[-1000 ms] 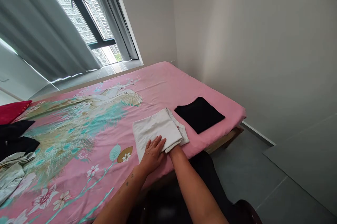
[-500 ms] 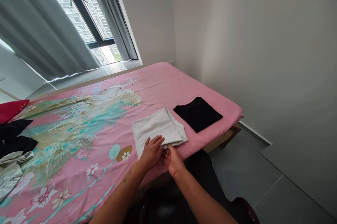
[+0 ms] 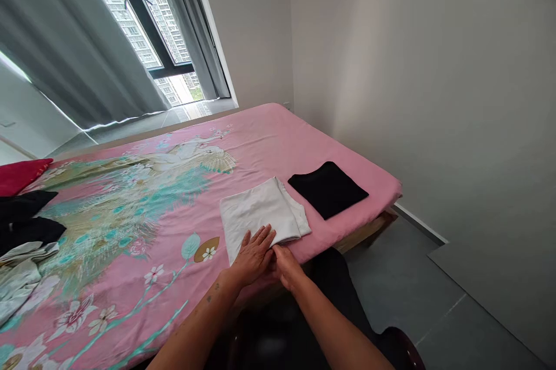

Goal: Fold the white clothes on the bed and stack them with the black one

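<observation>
A folded white garment [image 3: 257, 212] lies near the front edge of the bed, with a layer sticking out along its right side. My left hand [image 3: 255, 249] rests flat on its near part, fingers stretched out. Close beside it, my right hand [image 3: 284, 264] is closed at the garment's near edge, the fingertips partly hidden under the left hand and the cloth. To the right of the white garment lies a neatly folded black garment [image 3: 328, 190], which neither hand touches.
The bed has a pink sheet [image 3: 260, 132] with flower and bird prints. At its left side lie a red cloth item [image 3: 21, 176], crumpled black clothing [image 3: 30, 228] and pale clothing [image 3: 19, 283]. A wall stands to the right, a curtained window behind.
The near edge of the white garment now looks flatter. My right hand has closed and drawn slightly nearer the left hand, which stays on the cloth. The camera view shifts slightly.
</observation>
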`<state>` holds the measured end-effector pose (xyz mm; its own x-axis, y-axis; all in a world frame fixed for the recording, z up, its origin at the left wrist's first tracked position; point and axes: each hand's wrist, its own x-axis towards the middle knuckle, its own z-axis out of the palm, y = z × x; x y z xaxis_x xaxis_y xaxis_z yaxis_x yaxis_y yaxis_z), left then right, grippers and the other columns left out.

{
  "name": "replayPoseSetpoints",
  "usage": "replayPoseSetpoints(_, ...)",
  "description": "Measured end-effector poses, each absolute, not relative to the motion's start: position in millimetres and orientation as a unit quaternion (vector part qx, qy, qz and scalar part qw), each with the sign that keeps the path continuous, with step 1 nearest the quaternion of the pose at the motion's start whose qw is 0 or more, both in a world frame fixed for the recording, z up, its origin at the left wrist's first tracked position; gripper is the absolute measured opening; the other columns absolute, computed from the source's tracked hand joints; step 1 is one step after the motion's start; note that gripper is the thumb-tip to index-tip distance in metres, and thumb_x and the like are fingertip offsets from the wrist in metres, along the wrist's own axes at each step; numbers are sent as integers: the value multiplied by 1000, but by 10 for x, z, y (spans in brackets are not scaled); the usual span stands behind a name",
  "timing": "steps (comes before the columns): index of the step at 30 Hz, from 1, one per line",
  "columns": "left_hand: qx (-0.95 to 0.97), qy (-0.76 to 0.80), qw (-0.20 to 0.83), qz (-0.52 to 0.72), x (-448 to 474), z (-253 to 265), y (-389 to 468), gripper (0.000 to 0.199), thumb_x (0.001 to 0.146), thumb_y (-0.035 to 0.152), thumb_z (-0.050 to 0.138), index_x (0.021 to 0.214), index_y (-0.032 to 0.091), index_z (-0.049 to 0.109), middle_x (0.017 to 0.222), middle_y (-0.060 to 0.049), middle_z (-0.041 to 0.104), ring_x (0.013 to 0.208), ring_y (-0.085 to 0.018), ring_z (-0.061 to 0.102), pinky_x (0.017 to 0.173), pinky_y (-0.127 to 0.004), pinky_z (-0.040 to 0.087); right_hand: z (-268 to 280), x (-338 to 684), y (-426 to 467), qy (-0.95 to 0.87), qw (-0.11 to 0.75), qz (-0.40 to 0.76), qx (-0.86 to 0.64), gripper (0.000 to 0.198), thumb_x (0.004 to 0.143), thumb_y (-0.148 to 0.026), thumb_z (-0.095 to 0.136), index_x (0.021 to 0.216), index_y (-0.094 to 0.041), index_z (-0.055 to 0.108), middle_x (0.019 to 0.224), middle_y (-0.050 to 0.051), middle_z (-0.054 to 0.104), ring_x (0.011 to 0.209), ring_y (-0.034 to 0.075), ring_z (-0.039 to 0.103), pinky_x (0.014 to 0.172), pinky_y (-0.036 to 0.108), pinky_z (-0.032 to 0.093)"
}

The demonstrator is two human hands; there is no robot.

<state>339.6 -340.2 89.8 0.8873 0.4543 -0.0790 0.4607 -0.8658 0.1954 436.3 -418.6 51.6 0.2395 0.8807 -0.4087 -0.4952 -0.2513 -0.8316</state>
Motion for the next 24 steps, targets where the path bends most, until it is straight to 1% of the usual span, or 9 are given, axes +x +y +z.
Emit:
replayPoseSetpoints(2,971,223,86,-13,3365,830,-3409,52,94,37,31,145,26,25,153,-6,19,141,-21,18,114,-52,9,504,4443,-4311,-194,532,621,-543,35,83,-48,41,95,-18,54,79,4,61,55,15,60,47,28,47)
replayPoseSetpoints(4,975,212,75,-1,3340,788,-3420,56,92,45,36,144,27,26,154,-7,19,141,-23,18,113,-53,8,471,4547,-4446,-228,495,590,-596,35,83,-50,42,88,-17,54,75,3,60,50,14,57,44,26,44)
replayPoseSetpoints(7,974,211,81,28,3338,796,-3420,53,90,50,39,139,32,36,153,-6,23,140,-25,21,112,-54,13,447,4736,-4613,-312,491,372,-723,32,83,-48,45,87,-18,53,73,3,60,58,15,57,55,29,46)
replayPoseSetpoints(10,963,239,103,65,3395,858,-3380,41,95,41,30,128,32,51,148,-3,35,137,-21,28,112,-48,21,500,4906,-4653,-388,474,99,-784,29,81,-40,52,100,-18,53,92,7,61,85,20,57,79,35,45)
replayPoseSetpoints(13,953,275,96,89,3481,894,-3316,41,96,34,27,127,27,52,146,-4,38,137,-19,29,112,-47,21,562,5018,-4558,-439,418,-35,-795,38,79,-31,55,113,-16,52,111,12,56,106,25,48,93,41,38)
replayPoseSetpoints(15,946,304,77,85,3524,872,-3282,42,94,36,32,131,27,48,148,-6,35,138,-23,26,111,-52,18,556,5078,-4480,-464,389,-66,-793,39,77,-23,53,116,-18,53,116,11,55,112,25,44,99,42,32)
replayPoseSetpoints(18,941,328,53,60,3536,783,-3259,51,90,44,40,138,25,41,149,-9,32,139,-28,23,111,-57,12,471,5179,-4430,-484,380,-59,-786,29,75,-13,49,101,-22,61,110,5,59,111,21,45,104,39,25)
replayPoseSetpoints(20,943,327,44,49,3517,723,-3255,55,89,45,41,140,25,36,150,-8,29,140,-27,21,112,-56,7,410,5243,-4452,-483,382,-44,-787,26,76,-12,46,94,-22,63,107,4,60,109,20,47,105,39,23)
replayPoseSetpoints(24,946,318,50,38,3478,706,-3224,57,89,47,41,141,25,35,151,-7,26,141,-26,18,112,-54,8,453,5309,-4517,-481,389,-23,-786,35,73,-9,42,99,-22,62,115,4,58,115,19,46,110,44,13)
